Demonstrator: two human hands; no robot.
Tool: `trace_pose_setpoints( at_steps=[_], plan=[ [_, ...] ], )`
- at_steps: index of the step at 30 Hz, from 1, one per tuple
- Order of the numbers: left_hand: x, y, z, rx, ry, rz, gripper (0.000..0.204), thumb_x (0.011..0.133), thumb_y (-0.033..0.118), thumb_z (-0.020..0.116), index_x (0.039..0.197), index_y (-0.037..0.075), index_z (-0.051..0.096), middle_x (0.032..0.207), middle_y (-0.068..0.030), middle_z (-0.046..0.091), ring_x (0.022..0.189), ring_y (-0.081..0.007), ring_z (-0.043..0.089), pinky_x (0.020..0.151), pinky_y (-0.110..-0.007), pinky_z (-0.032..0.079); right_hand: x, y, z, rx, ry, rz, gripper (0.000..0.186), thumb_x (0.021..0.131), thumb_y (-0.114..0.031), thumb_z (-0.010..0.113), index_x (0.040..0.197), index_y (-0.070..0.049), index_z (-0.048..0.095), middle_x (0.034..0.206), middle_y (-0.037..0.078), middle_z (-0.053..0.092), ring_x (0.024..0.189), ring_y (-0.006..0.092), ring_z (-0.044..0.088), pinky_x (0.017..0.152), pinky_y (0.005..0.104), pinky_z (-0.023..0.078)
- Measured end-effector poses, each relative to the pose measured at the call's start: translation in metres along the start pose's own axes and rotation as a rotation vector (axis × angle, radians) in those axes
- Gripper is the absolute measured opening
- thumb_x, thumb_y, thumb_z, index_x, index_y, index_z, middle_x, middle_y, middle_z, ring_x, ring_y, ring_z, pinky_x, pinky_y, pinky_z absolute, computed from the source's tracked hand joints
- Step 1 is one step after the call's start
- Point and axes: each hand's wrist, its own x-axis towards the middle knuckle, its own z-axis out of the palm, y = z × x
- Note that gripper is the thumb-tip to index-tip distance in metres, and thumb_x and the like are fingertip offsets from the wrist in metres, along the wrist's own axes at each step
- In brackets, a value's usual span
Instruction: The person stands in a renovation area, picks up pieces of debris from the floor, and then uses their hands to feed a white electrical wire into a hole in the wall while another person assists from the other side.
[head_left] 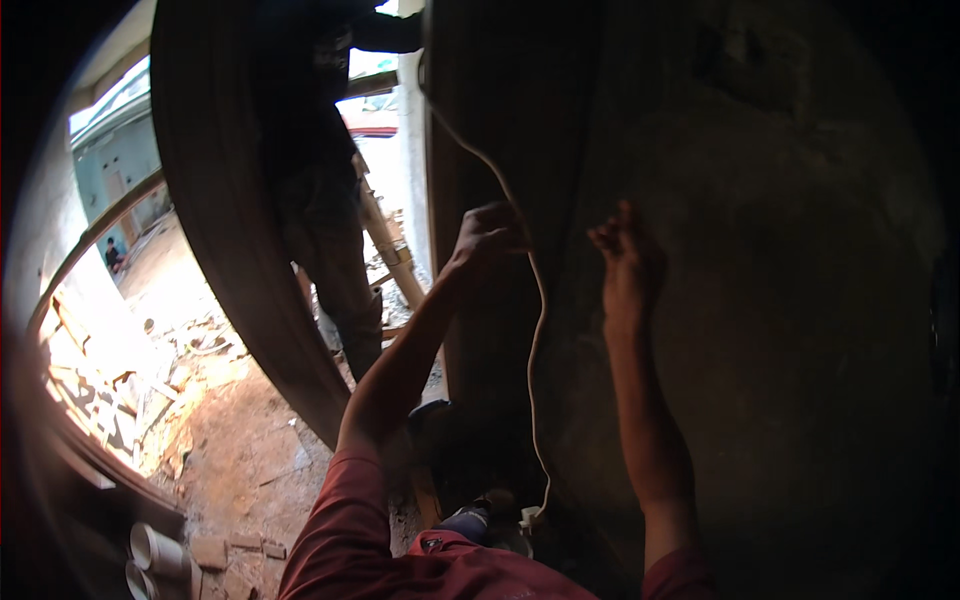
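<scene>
A thin white electrical cable (541, 320) hangs down in front of the dark wall, from the top of the door frame to a small white plug or socket (530, 516) near my feet. My left hand (488, 236) is raised and closed, its fingertips at the cable, which appears pinched in them. To the right, my right hand (634, 258) is lifted in front of the wall, apart from the cable. Its fingers are bent together; shadow hides whatever may be between them.
A dark wooden frame (215, 200) curves along the left of the doorway. Another person (325, 190) stands in the opening, beside a bamboo pole (388, 240). Rubble covers the bright ground outside. White pipes (157, 550) and broken bricks (210, 552) lie at the lower left. A rough wall (790, 330) fills the right.
</scene>
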Motion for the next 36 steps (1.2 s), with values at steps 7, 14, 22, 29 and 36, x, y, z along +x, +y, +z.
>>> trace_pose_setpoints(
  at_steps=[7, 14, 22, 29, 36],
  plan=[
    [0.060, 0.039, 0.009, 0.047, -0.089, -0.087, 0.025, 0.076, 0.008, 0.069, 0.094, -0.004, 0.057, 0.084, -0.0114, 0.063, 0.080, -0.0212, 0.066, 0.071, -0.034, 0.058, 0.002, -0.005, 0.047, 0.149, -0.043, 0.136, 0.029, 0.091, -0.002, 0.052, 0.118, 0.008, 0.051, 0.090, 0.010, 0.056, 0.079, 0.0156, 0.058, 0.072, 0.0277, 0.053],
    [0.108, 0.046, 0.009, 1.125, -0.337, 0.330, 0.018, 0.073, 0.012, 0.075, 0.085, 0.002, 0.065, 0.081, -0.0052, 0.067, 0.076, -0.0142, 0.066, 0.068, -0.027, 0.054, 0.001, 0.001, 0.062, 0.141, -0.106, 0.172, 0.028, 0.090, -0.004, 0.051, 0.115, 0.006, 0.052, 0.090, 0.008, 0.057, 0.080, 0.0123, 0.056, 0.077, 0.0277, 0.048],
    [0.152, 0.037, -0.004, 1.583, -0.491, 0.439, 0.027, 0.088, 0.031, 0.058, 0.097, 0.005, 0.063, 0.096, -0.0042, 0.066, 0.087, -0.0166, 0.064, 0.075, -0.033, 0.053, 0.028, 0.008, 0.043, 0.057, -0.183, 0.276, 0.013, 0.087, -0.003, 0.056, 0.096, 0.006, 0.060, 0.077, 0.007, 0.061, 0.065, 0.0129, 0.059, 0.065, 0.0267, 0.051],
    [0.196, 0.032, 0.023, 2.001, -0.431, 0.289, 0.048, 0.092, 0.047, 0.040, 0.120, 0.012, 0.056, 0.120, -0.0044, 0.058, 0.114, -0.0256, 0.052, 0.089, -0.045, 0.043, 0.043, 0.023, 0.042, -0.053, -0.165, 0.353, 0.013, 0.086, -0.008, 0.061, 0.095, 0.002, 0.060, 0.076, 0.007, 0.061, 0.068, 0.0163, 0.063, 0.068, 0.0318, 0.058],
    [0.190, 0.017, -0.007, 1.501, -0.589, 0.636, 0.017, 0.089, 0.012, 0.055, 0.102, 0.002, 0.052, 0.091, -0.0133, 0.061, 0.082, -0.0214, 0.064, 0.071, -0.039, 0.053, 0.055, 0.069, 0.045, 0.041, -0.192, 0.241, 0.018, 0.088, -0.012, 0.061, 0.102, 0.000, 0.058, 0.083, 0.007, 0.060, 0.072, 0.0170, 0.063, 0.071, 0.0317, 0.057]
  ],
)
